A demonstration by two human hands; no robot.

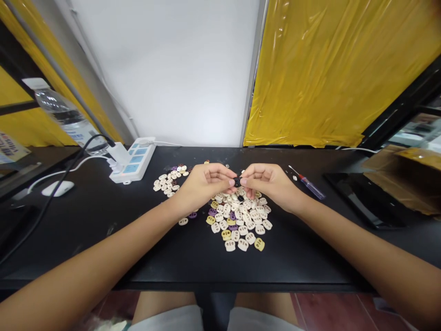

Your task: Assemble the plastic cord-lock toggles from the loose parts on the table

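Over the black table, my left hand (pixel 206 182) and my right hand (pixel 267 182) meet fingertip to fingertip. Pinched between both thumbs and forefingers is a small black cord lock (pixel 237 182), partly covered by the fingers. Right below lies a loose pile of cord locks (pixel 243 230), mostly cream with some yellow and purple ones. A second black piece (pixel 240 198) rests on that pile, near my right fingers. Left of my left hand is a group of smaller oval cream pieces (pixel 167 184), with a few brown and purple ones among them.
A white power strip (pixel 134 161) with plugged-in cables stands at back left, beside a water bottle (pixel 69 115) and a white mouse (pixel 58 188). To the right lie a screwdriver (pixel 310 186), a dark flat panel (pixel 365 202) and a cardboard box (pixel 403 179). A wall (pixel 172 69) closes the back.
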